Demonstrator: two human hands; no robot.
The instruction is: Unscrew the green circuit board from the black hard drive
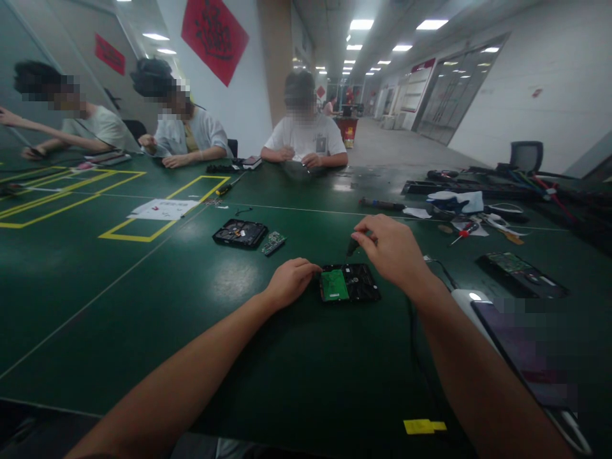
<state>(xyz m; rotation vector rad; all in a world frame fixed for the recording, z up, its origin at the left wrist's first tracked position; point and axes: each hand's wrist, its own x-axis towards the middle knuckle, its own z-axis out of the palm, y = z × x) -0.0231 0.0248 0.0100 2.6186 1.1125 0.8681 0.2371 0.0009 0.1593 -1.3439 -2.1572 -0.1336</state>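
Note:
A hard drive [363,283] lies flat on the table in front of me, its green circuit board [334,285] facing up on the left half. My left hand [292,284] is closed with its fingertips at the drive's upper left edge, gripping it there. Above the drive's far side, my right hand [393,252] pinches a short dark tool that looks like a screwdriver [352,246], pointing down. Its tip is too small to make out against the table. Beyond my left hand sit an opened hard drive [240,233] and a loose circuit board [273,243].
Another drive [521,274] and a phone [521,350] lie right. Farther back are a red screwdriver [463,234], gloves [454,202] and cables. A yellow-handled screwdriver [227,186] and papers [162,209] are left. Across the green table [143,338] sit several people.

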